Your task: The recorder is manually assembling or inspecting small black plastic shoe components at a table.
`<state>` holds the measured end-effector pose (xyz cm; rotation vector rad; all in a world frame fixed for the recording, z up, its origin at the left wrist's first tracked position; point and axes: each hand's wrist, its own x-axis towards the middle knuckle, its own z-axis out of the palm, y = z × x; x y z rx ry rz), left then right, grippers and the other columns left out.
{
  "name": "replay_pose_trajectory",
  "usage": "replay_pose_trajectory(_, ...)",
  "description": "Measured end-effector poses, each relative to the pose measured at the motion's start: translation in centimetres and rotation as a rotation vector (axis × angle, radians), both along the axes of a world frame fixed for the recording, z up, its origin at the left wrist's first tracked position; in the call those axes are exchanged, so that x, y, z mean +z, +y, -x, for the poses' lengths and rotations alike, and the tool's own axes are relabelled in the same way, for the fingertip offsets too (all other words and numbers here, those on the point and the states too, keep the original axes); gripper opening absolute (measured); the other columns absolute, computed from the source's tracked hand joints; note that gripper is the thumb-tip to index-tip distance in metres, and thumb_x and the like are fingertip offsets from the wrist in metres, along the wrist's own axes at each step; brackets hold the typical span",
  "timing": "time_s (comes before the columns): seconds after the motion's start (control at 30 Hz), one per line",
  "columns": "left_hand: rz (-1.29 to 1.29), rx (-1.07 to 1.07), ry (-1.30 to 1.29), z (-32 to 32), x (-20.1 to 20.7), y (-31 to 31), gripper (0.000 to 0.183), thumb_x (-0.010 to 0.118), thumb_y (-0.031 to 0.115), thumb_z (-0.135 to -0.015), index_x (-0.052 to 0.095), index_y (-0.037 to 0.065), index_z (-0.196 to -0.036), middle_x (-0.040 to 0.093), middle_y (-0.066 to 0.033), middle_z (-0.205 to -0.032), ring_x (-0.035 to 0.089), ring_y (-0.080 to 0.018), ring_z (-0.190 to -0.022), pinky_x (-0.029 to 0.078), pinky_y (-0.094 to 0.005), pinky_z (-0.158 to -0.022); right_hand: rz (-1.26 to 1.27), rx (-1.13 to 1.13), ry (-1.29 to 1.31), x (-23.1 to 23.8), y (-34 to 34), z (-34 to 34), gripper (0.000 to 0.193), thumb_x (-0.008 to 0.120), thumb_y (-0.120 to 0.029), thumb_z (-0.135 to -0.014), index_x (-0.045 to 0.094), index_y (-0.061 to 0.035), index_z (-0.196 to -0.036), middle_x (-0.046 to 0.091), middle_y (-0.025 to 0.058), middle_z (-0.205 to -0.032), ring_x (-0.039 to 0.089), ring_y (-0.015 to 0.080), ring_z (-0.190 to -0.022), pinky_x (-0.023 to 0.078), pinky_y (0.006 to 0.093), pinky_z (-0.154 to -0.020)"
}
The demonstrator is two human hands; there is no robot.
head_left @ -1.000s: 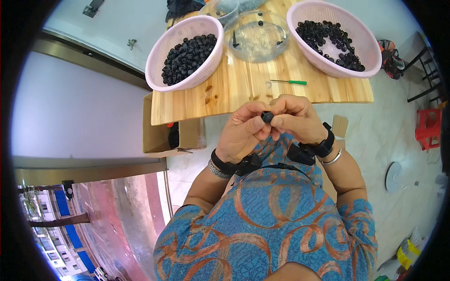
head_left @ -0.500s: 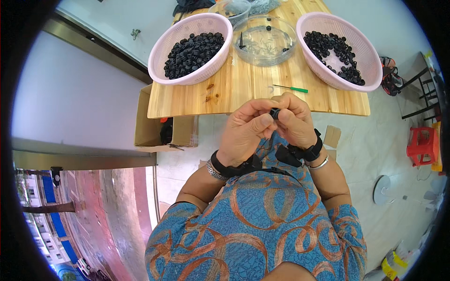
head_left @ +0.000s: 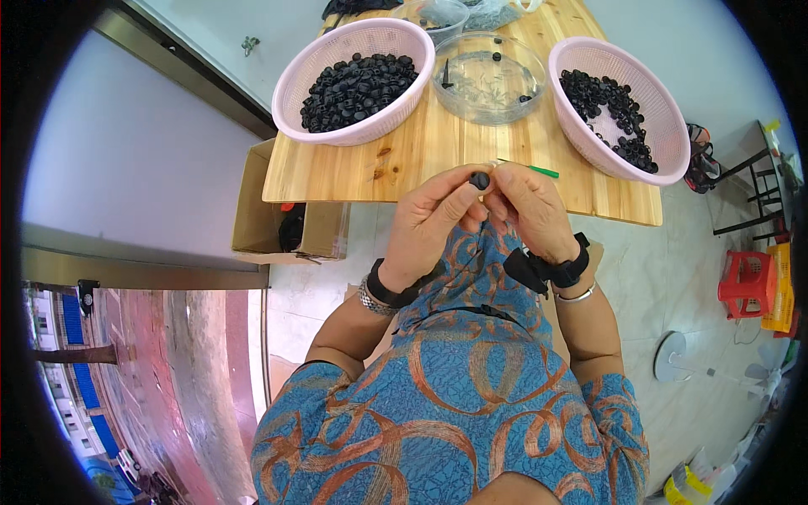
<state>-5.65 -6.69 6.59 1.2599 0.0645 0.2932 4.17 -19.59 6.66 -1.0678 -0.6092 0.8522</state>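
In front of the table's near edge, my left hand (head_left: pixel 436 217) pinches a small round black plastic part (head_left: pixel 480 180) between thumb and fingertips. My right hand (head_left: pixel 530 206) is right beside it, its thumb and fingers pressed together; whatever they may hold is hidden. A green-handled screwdriver (head_left: pixel 543 171) lies on the table just past my right fingers, partly covered by them. The pink basket (head_left: pixel 286 97) at the far left is heaped with black parts (head_left: pixel 358 93). Another pink basket (head_left: pixel 669 160), at the right, holds a looser layer of black ring-like parts (head_left: pixel 610 109).
Between the baskets stands a clear round tray (head_left: pixel 488 114) with a few black pieces. Behind it are a clear tub (head_left: pixel 446 32) and a plastic bag (head_left: pixel 497 13). A cardboard box (head_left: pixel 248 210) sits under the wooden table's (head_left: pixel 337 181) left side. Red stools (head_left: pixel 745 282) stand at right.
The black part, earlier between both hands' fingertips, is now in my left fingers, turned to a different side. My right fingertips have drawn slightly apart from it. The whole view has shifted a little.
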Motion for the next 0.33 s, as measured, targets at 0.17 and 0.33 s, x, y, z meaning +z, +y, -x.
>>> replay_pose_trajectory(0.17, -0.163, 0.063, -0.035, 0.2, 0.4, -0.1, 0.027, 0.052, 0.011, -0.088, 0.054, -0.002, -0.112, 0.056, -0.0013, -0.075, 0.051, -0.0059, -0.065, 0.042, -0.0176, -0.059, 0.065, -0.139, -0.233, 0.2, 0.3, 0.6, 0.030, 0.047, -0.027, -0.092, 0.056, -0.0008, -0.083, 0.050, -0.0004, -0.063, 0.044, 0.0051, -0.055, 0.036, 0.0186, -0.048)
replay_pose_trajectory(0.33, -0.421, 0.161, -0.153, 0.1, -0.1, 0.0, 0.028, 0.054, 0.010, -0.087, 0.054, 0.000, -0.114, 0.057, -0.0011, -0.077, 0.051, -0.0060, -0.066, 0.042, -0.0171, -0.059, -0.002, -0.213, -0.402, 0.0, 0.9, 1.2, 0.023, 0.054, -0.025, -0.089, 0.056, -0.0015, -0.086, 0.056, 0.0025, -0.072, 0.049, 0.0080, -0.064, 0.041, 0.0195, -0.056)
